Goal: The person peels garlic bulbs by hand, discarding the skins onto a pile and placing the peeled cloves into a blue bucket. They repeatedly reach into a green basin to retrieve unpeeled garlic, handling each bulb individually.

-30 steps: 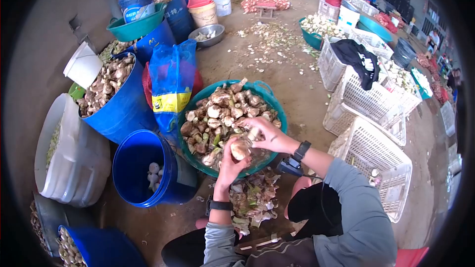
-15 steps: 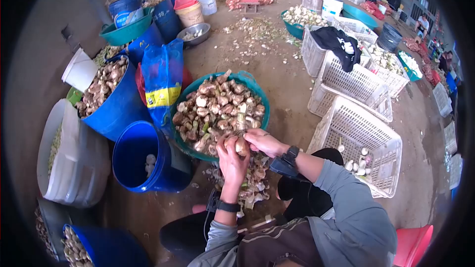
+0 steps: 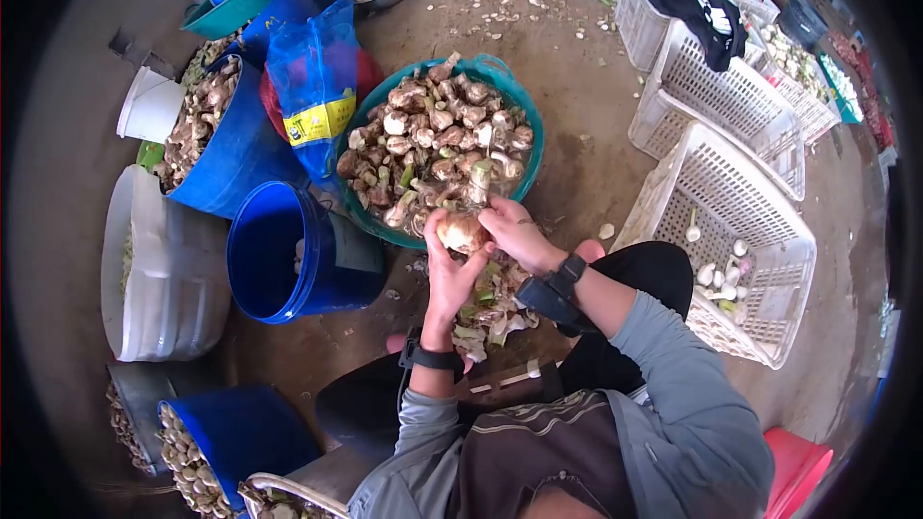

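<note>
A brownish bulb [image 3: 461,232] is held between my two hands, just over the near rim of a green tub [image 3: 531,115] full of dirt-stained bulbs. My left hand [image 3: 448,264] is wrapped round the bulb's left side and underside. On its right side the fingers of my right hand [image 3: 519,229] press against the bulb, near its stem [image 3: 478,183]. Peelings [image 3: 495,303] lie in a heap on the floor below my hands. Black bands circle both wrists.
White crates [image 3: 663,173] stand at the right, the nearest with several peeled bulbs [image 3: 716,276]. At the left are an upright blue bucket [image 3: 279,298], a tilted blue barrel [image 3: 231,173] of bulbs and a white container [image 3: 178,279]. A red stool [image 3: 796,471] is at lower right.
The view has tilted downward, so the tub and crates appear higher and nearer. The bulb has turned in my hands and shows more of its pale surface.
</note>
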Motion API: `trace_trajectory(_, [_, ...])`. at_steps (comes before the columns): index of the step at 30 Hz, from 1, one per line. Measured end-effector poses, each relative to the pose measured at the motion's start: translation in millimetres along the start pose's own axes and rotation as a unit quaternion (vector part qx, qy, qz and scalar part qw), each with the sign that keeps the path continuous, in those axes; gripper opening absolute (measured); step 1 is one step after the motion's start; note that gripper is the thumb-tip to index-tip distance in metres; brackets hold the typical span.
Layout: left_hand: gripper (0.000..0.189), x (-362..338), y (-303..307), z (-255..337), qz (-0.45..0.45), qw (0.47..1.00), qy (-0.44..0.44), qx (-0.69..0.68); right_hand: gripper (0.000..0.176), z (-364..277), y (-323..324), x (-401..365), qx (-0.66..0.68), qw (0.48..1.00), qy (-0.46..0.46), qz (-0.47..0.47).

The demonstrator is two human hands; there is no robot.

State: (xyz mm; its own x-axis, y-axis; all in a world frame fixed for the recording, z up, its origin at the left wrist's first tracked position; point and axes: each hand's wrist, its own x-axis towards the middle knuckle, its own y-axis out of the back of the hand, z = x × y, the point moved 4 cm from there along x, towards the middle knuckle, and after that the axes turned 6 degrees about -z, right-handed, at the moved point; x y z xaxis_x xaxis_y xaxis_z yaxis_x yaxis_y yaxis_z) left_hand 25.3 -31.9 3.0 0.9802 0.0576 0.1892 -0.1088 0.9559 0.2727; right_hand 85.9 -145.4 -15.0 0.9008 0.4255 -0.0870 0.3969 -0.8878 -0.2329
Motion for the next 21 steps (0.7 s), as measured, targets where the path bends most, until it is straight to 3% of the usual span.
trace_trajectory(1, [0.082,-4,-6,-2,0.007,0.99,0.045,-0.133,0.02,1,1,-5,0.11,0.988,-0.084,-0.074])
trace_trajectory(2, [0.082,-2,-8,-7,0.004,0.99,0.048,-0.129,0.02,-5,1,-4,0.116,0.987,-0.085,-0.072])
trace_trajectory(4, [0.082,-5,-5,-10,0.088,0.993,-0.062,0.05,0.019,-6,-3,-4,0.185,0.973,-0.081,-0.114])
trace_trajectory(5, [0.079,-3,-8,-4,0.106,0.991,-0.047,0.067,0.018,-1,-1,-2,0.209,0.963,-0.103,-0.132])
trace_trajectory(10, [0.068,-1,-17,-16,0.129,0.99,-0.041,-0.046,0.021,15,1,5,0.11,0.985,-0.098,-0.094])
trace_trajectory(12, [0.062,-4,-18,-14,0.14,0.985,-0.017,-0.105,0.024,10,0,4,-0.008,0.998,-0.036,-0.046])
trace_trajectory(13, [0.059,-3,-11,-25,0.153,0.987,-0.032,-0.047,0.024,4,0,0,-0.095,0.994,0.023,-0.047])
trace_trajectory(14, [0.058,-3,-12,-39,0.143,0.954,0.087,-0.25,0.026,-6,-2,-7,-0.181,0.979,0.081,-0.047])
trace_trajectory(15, [0.057,0,-9,-33,0.088,0.9,0.147,-0.401,0.024,-13,-4,-14,-0.287,0.938,0.192,-0.018])
trace_trajectory(16, [0.057,2,-9,-23,0.031,0.817,0.202,-0.54,0.024,-13,-2,-13,-0.286,0.939,0.191,-0.021])
trace_trajectory(18, [0.058,3,-4,-23,0.083,0.817,0.261,-0.508,0.026,-13,0,-4,-0.203,0.94,0.25,-0.114])
trace_trajectory(19, [0.058,5,-2,-21,0.039,0.836,0.238,-0.492,0.027,2,2,4,-0.092,0.97,0.172,-0.147])
trace_trajectory(20, [0.058,6,0,-20,-0.002,0.853,0.216,-0.475,0.026,-14,-3,-5,0.067,0.986,0.002,-0.156])
trace_trajectory(21, [0.06,8,-3,-13,-0.058,0.885,0.199,-0.416,0.025,-9,-7,-5,0.073,0.986,-0.034,-0.148])
